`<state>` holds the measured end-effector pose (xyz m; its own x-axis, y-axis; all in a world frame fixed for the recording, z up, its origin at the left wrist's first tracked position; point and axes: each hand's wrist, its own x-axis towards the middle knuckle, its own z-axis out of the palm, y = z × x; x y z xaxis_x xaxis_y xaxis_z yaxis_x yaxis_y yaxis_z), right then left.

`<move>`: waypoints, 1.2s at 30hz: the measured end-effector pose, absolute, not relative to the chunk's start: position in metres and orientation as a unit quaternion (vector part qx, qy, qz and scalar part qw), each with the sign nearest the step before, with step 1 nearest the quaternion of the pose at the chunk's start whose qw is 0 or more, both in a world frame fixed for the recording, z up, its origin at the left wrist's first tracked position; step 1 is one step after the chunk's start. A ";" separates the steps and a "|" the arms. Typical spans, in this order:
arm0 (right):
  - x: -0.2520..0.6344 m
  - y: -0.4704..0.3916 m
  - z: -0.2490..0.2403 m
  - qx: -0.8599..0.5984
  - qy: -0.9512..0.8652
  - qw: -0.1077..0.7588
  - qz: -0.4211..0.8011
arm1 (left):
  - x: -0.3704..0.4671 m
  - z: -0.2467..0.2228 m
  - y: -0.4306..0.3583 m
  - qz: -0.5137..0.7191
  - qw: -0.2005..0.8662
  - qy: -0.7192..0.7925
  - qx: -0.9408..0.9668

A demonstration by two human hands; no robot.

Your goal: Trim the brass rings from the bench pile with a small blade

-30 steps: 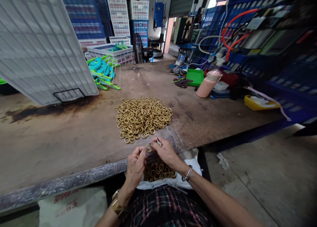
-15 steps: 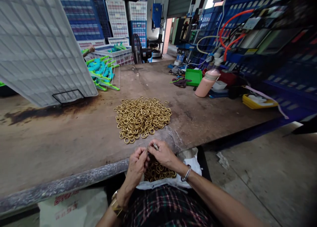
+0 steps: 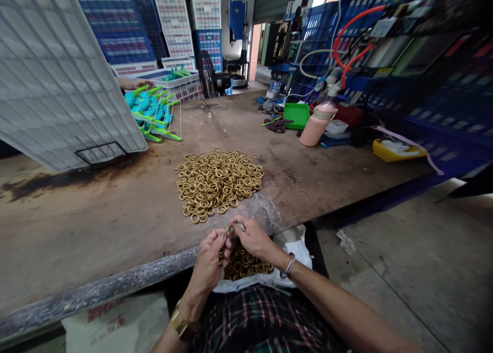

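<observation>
My left hand [image 3: 211, 254] is closed on a brass-coloured ring [image 3: 228, 230], pinched between thumb and fingertips, with more rings against its fingers. Close beside it, my right hand [image 3: 252, 236] is closed round a small metal tool [image 3: 241, 226], mostly hidden in the fingers, its tip near the ring. Both hands are above a white sack [image 3: 298, 258] in the lap, which holds many similar rings [image 3: 246, 266]. Just beyond the hands, a heap of rings [image 3: 217, 181] lies on the brown tabletop [image 3: 134, 224].
A white plastic crate [image 3: 77, 75] stands tilted at left, beside turquoise and green parts [image 3: 154, 109]. Behind them a person's forearm [image 3: 133, 83] shows. At right are a pink bottle [image 3: 316, 124], a green tray [image 3: 296, 116] and a yellow tray [image 3: 398, 150].
The hands have drawn slightly apart, and a ring now shows between the fingertips. The other person's arm reaches further in behind the crate. The whole view has shifted slightly.
</observation>
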<state>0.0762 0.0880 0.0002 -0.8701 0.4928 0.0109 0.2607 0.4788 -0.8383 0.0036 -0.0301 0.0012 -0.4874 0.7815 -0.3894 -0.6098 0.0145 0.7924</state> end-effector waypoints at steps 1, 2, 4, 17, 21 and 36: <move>0.078 0.087 -0.001 -0.214 -0.877 0.112 0.416 | 0.004 0.001 -0.029 0.699 0.491 0.514 0.083; 0.079 0.087 -0.002 -0.204 -0.901 0.094 0.372 | 0.005 0.002 -0.029 0.699 0.482 0.522 0.082; 0.082 0.084 -0.003 -0.183 -0.934 0.055 0.301 | 0.005 0.001 -0.028 0.698 0.461 0.541 0.088; 0.075 0.077 0.007 -0.203 -0.959 -0.031 0.198 | 0.008 -0.004 -0.028 0.673 0.410 0.607 0.101; 0.071 0.073 0.005 -0.223 -0.959 -0.049 0.166 | 0.005 -0.004 -0.029 0.668 0.415 0.608 0.106; 0.046 0.101 -0.006 -0.215 -0.966 0.036 0.136 | 0.009 0.009 -0.040 0.734 0.516 0.442 -0.006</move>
<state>0.0457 0.1009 -0.0061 -0.9045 0.4263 0.0118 0.4064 0.8701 -0.2789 0.0089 -0.0396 0.0094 -0.4684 0.7518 -0.4641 -0.7623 -0.0783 0.6425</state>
